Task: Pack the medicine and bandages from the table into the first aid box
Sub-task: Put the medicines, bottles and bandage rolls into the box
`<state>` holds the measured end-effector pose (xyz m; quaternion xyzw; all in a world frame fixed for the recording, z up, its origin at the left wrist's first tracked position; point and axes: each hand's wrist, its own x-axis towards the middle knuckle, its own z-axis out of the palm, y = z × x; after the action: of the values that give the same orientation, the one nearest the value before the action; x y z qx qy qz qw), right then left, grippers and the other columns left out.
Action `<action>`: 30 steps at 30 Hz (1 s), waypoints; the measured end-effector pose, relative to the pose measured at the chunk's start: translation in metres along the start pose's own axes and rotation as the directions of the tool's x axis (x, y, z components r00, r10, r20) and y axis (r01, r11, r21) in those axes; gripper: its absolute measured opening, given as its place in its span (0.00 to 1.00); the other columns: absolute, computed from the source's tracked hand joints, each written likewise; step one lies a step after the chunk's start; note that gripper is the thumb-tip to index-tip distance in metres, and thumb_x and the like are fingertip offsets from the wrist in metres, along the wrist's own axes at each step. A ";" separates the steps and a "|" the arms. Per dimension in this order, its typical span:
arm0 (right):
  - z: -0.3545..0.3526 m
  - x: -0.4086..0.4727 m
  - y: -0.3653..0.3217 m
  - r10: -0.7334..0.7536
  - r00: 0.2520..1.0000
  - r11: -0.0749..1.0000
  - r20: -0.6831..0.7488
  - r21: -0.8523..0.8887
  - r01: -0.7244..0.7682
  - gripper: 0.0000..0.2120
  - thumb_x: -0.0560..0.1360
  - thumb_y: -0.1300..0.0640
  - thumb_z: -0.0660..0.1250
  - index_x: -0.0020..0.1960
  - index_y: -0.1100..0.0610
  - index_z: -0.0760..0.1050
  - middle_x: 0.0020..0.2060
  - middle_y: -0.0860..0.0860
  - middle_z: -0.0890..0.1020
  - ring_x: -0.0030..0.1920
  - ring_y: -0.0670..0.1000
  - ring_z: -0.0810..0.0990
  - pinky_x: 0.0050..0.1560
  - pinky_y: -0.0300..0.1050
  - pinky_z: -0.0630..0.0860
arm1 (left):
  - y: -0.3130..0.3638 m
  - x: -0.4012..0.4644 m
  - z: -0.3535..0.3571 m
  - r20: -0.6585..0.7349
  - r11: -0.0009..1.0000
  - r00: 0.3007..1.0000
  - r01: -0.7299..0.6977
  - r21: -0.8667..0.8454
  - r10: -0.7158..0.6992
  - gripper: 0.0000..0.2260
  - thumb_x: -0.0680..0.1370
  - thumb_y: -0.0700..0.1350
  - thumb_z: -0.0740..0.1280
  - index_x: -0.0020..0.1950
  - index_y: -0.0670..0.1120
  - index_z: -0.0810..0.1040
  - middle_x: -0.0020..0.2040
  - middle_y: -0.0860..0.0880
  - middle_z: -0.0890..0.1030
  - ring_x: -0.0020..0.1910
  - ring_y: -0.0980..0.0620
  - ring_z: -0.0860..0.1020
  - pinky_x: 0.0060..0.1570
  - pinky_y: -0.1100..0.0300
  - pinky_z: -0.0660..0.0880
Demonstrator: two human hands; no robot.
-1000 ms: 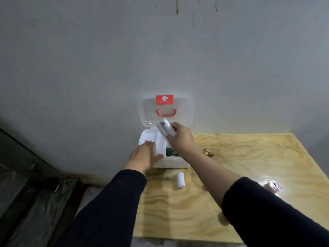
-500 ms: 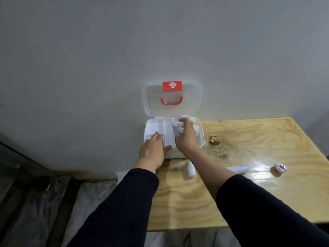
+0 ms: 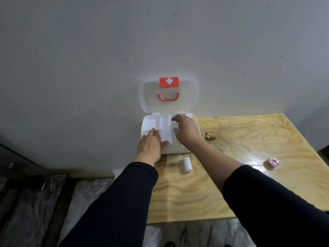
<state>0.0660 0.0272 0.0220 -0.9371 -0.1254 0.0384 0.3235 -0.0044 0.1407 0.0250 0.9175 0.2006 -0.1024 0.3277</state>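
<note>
The white first aid box (image 3: 178,151) stands open at the table's back left corner, its clear lid (image 3: 188,97) with a red cross label and red handle leaning on the wall. My left hand (image 3: 151,144) lies flat on the box's front left rim and tray. My right hand (image 3: 186,130) hovers over the right compartment, fingers spread and curled; whether it holds anything is hidden. A white bandage roll (image 3: 187,164) lies on the table just in front of the box. A small pink tape roll (image 3: 271,163) sits at the right.
The wooden table (image 3: 231,193) has a dark knot (image 3: 210,136) right of the box. A grey wall rises directly behind it. Left of the table and below its front edge lies floor covered with plastic sheeting (image 3: 35,202).
My right hand brought the white tube down from above into the box's right compartment. The left hand stayed on the box. The camera view shifted.
</note>
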 end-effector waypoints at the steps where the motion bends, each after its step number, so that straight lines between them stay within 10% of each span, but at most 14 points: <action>1: -0.006 0.000 0.000 -0.021 1.000 1.000 -0.014 -0.009 0.021 0.18 0.75 0.67 0.64 0.64 0.58 0.74 0.61 0.55 0.78 0.58 0.55 0.79 0.59 0.50 0.77 | 0.000 0.001 0.000 0.007 1.000 1.000 0.001 0.016 -0.001 0.25 0.84 0.50 0.54 0.80 0.48 0.53 0.80 0.50 0.57 0.79 0.44 0.52 0.75 0.48 0.58; 6: -0.038 -0.010 0.013 -0.074 0.994 0.997 -0.080 -0.034 0.072 0.16 0.74 0.69 0.64 0.60 0.60 0.78 0.54 0.56 0.81 0.54 0.54 0.79 0.55 0.43 0.76 | -0.012 0.016 0.006 0.064 0.948 0.996 -0.078 0.308 0.061 0.24 0.82 0.57 0.56 0.72 0.43 0.65 0.79 0.48 0.59 0.76 0.39 0.61 0.71 0.45 0.64; 10: -0.057 -0.030 0.047 -0.018 0.995 0.997 -0.101 -0.072 0.011 0.14 0.73 0.69 0.63 0.56 0.61 0.80 0.51 0.57 0.82 0.51 0.55 0.80 0.51 0.43 0.74 | -0.018 0.016 0.012 0.062 0.915 0.987 -0.163 0.369 0.151 0.26 0.83 0.55 0.52 0.78 0.43 0.57 0.80 0.45 0.53 0.78 0.44 0.55 0.77 0.50 0.50; 17: -0.054 -0.066 0.123 0.225 0.955 0.919 0.191 -0.368 -0.143 0.22 0.72 0.70 0.61 0.64 0.56 0.76 0.63 0.55 0.79 0.64 0.56 0.76 0.63 0.47 0.74 | -0.021 0.016 0.017 0.040 0.873 0.978 -0.200 0.445 0.204 0.27 0.84 0.55 0.48 0.80 0.43 0.52 0.81 0.46 0.50 0.79 0.48 0.52 0.78 0.51 0.46; 22: -0.039 -0.081 0.147 0.259 0.941 0.822 0.215 -0.561 -0.098 0.16 0.75 0.62 0.61 0.60 0.51 0.78 0.59 0.51 0.80 0.60 0.56 0.77 0.55 0.49 0.75 | -0.023 0.017 0.019 0.021 0.875 0.979 -0.190 0.445 0.202 0.27 0.84 0.55 0.48 0.80 0.43 0.51 0.81 0.46 0.50 0.80 0.49 0.51 0.78 0.52 0.46; 30: -0.006 -0.072 0.110 0.266 0.955 0.899 0.131 -0.391 -0.197 0.14 0.78 0.52 0.60 0.60 0.56 0.74 0.55 0.56 0.80 0.55 0.59 0.79 0.49 0.49 0.76 | -0.022 0.017 0.018 0.015 0.901 0.984 -0.171 0.398 0.180 0.28 0.84 0.56 0.50 0.80 0.44 0.52 0.81 0.48 0.50 0.79 0.46 0.52 0.78 0.52 0.46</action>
<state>0.0206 -0.0790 -0.0417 -0.9822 -0.0464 0.1372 0.1195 0.0000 0.1500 -0.0061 0.9803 0.0959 -0.1009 0.1399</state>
